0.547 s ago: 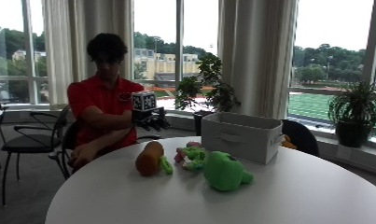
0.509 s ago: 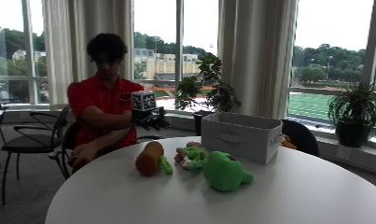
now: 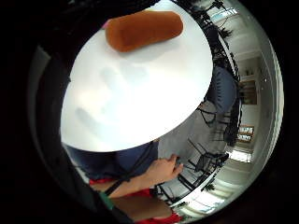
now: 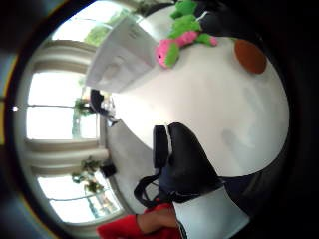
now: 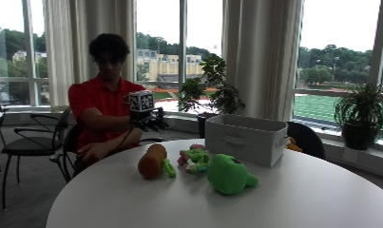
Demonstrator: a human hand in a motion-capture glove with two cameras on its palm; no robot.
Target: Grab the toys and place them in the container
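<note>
- Person in a red shirt seated at the far edge of a round white worktop [image 5: 317,199].
- Gloved right hand [image 5: 152,120] raised above the worktop's far edge, near the person's chest, touching nothing. Fingers look loosely bent with nothing in them; the outside view is too coarse for more detail.
- Bare hand [image 5: 93,153] rests low, by the worktop's edge at the person's side; it also shows in the little finger side palm view, below the worktop rim.
- Orange carrot toy [image 5: 152,161] lies on the worktop near the far edge, closest to the person, its green leaf end toward the other toys.
- Pink-and-green plush toy [image 5: 194,158] lies just beside the carrot, between it and the container.
- Large green plush toy [image 5: 227,174] sits toward the worktop's middle, just beside the pink-and-green one.
- White fabric container [image 5: 245,138], open-topped, stands upright on the worktop near its far edge, behind the plush toys. All three toys lie outside it.
- Thumb side palm view: container, pink-and-green toy and one end of the carrot on the white top.
</note>
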